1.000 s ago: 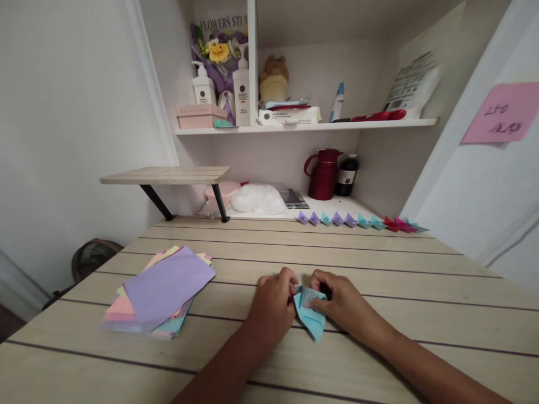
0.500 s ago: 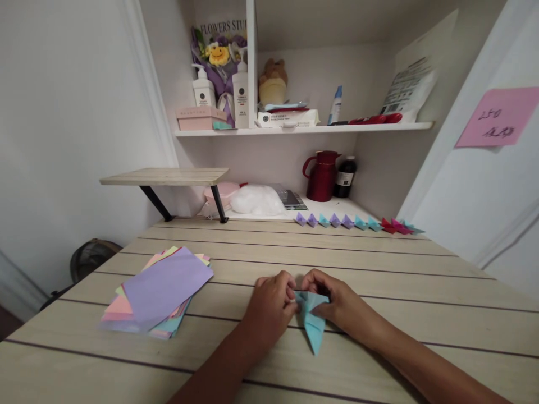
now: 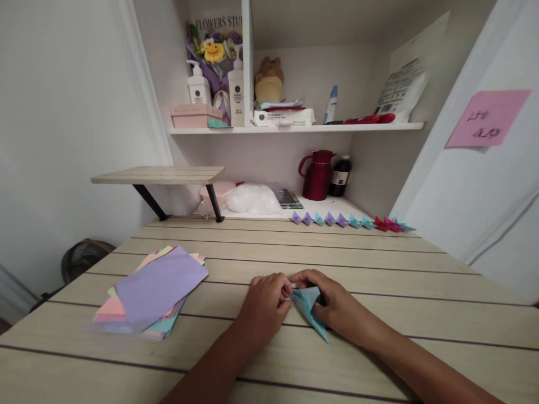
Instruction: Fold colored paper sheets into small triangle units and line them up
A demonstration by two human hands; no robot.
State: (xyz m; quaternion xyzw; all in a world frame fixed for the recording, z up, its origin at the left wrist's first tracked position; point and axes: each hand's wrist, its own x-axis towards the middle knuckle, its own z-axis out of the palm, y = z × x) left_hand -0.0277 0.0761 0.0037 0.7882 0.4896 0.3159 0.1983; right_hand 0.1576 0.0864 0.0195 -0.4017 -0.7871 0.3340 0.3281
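A partly folded piece of light-blue origami paper [image 3: 310, 310] is held just above the wooden table, its long point slanting down toward the lower right. My right hand [image 3: 326, 294] grips its right side, thumb in front and fingers behind. At the paper's upper left corner, my left hand [image 3: 269, 303] pinches with curled fingers; the fingertips are partly hidden. Farther back, a row of small folded paper pieces [image 3: 329, 219] in purple, blue, red and pink lines the table's rear edge.
To the left lies a loose stack of coloured paper sheets [image 3: 162, 289], purple on top. Behind it a small raised wooden shelf [image 3: 160, 175] stands on black legs. A red thermos jug [image 3: 318, 177], a dark bottle [image 3: 340, 177] and a white plastic bag [image 3: 255, 199] stand at the back.
The blue paper has turned in my hands: its point now slants further right and its face shows narrower. My right hand has shifted slightly left over it; the whole view drifted a little.
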